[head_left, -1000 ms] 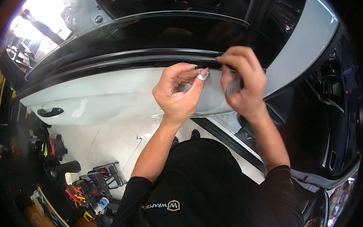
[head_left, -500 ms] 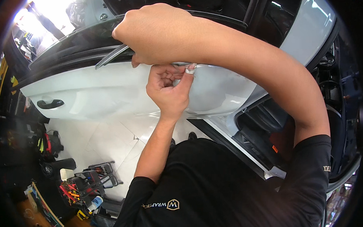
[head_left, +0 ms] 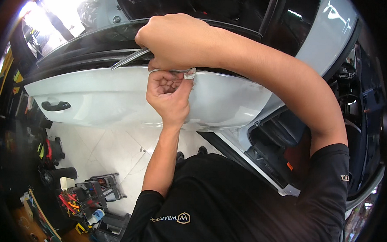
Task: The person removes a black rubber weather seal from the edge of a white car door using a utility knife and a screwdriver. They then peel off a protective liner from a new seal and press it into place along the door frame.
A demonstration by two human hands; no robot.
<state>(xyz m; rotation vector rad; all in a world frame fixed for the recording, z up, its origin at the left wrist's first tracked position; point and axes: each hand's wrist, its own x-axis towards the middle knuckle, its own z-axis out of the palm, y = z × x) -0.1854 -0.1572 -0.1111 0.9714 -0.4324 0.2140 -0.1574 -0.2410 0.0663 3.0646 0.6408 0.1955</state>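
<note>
My right hand (head_left: 173, 41) reaches across the top edge of a white car door (head_left: 228, 101), its back turned up and fingers curled under. From beneath it a shiny metal trim strip (head_left: 129, 59) slants out to the left; the fingers gripping it are mostly hidden. Just below, my left hand (head_left: 169, 92) is closed palm-up against the door, thumb pressed to the bent forefinger. A thin pale strip (head_left: 176, 71) shows at these fingertips, partly covered by the right hand. White wrapping (head_left: 189, 76) covers the left thumb tip.
The door carries a black handle (head_left: 56, 106) at left. To the right are the car's sill (head_left: 254, 163) and dark interior. On the tiled floor (head_left: 115, 152) at lower left, a tool caddy (head_left: 88, 194) holds several coloured tools, with a bottle (head_left: 96, 215) beside it.
My right hand has moved right and slightly down, taking the metal trim strip with it. My left hand has shifted left along the door, so the hands are closer together. The view has shifted slightly.
</note>
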